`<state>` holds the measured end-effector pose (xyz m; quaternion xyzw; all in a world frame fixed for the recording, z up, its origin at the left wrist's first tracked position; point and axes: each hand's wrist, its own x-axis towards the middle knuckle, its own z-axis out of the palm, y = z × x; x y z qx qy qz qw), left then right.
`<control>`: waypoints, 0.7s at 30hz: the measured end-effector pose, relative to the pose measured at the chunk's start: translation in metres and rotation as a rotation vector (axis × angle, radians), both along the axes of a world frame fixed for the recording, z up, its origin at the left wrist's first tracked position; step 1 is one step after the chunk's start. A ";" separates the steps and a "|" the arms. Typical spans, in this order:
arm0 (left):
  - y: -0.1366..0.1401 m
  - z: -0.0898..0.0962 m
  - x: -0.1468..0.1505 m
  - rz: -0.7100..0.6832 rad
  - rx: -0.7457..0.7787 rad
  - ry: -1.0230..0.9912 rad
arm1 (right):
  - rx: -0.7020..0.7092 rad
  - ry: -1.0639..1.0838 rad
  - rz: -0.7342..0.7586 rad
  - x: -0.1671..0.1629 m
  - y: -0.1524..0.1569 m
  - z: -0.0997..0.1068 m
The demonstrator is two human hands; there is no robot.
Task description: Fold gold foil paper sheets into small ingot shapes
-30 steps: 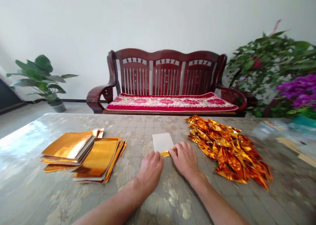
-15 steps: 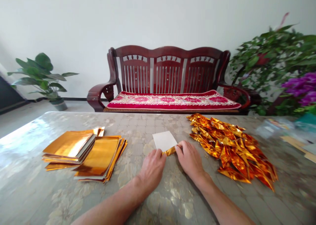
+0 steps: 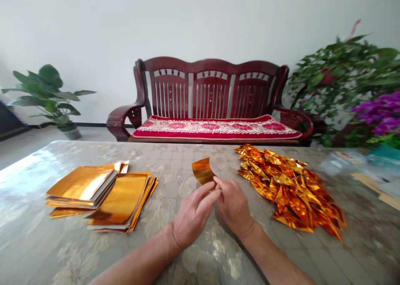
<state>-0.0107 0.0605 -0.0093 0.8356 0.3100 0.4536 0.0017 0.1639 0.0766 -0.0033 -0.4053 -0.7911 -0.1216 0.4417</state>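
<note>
In the middle of the table, a sheet of gold foil paper (image 3: 202, 171) stands up from my fingers, its gold face turned toward me and curving. My right hand (image 3: 235, 206) pinches its lower edge between thumb and fingers. Close against it, my left hand (image 3: 196, 212) has its fingers bent over the same edge, touching the right fingertips. The part of the paper between the fingers is hidden. To the right lies a heap of folded gold foil pieces (image 3: 293, 189). On the left are two stacks of flat gold foil sheets (image 3: 125, 197), side by side.
Clear plastic bags (image 3: 343, 162) and tan card strips (image 3: 371, 185) lie at the table's right end. A dark red wooden bench (image 3: 211, 91) with a patterned cushion (image 3: 215, 128) stands behind the table (image 3: 175, 260). Potted plants (image 3: 50, 95) flank it.
The paper has turned from its white side lying flat to its gold side raised. My hands, apart at the rolled edge before, have come together. The view has shifted slightly.
</note>
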 end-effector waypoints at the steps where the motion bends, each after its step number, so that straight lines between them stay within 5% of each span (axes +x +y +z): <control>1: 0.001 0.000 0.001 0.004 -0.064 -0.008 | -0.007 -0.027 0.006 -0.003 -0.002 0.000; 5: 0.010 -0.004 0.002 0.094 -0.319 -0.103 | -0.054 -0.052 -0.020 -0.010 -0.003 -0.004; 14: 0.033 -0.021 -0.005 0.118 -0.636 -0.281 | -0.305 -0.147 -0.080 0.016 0.009 -0.010; 21: 0.023 -0.003 -0.011 0.226 -0.392 0.185 | -0.354 -0.193 -0.099 0.025 0.011 -0.013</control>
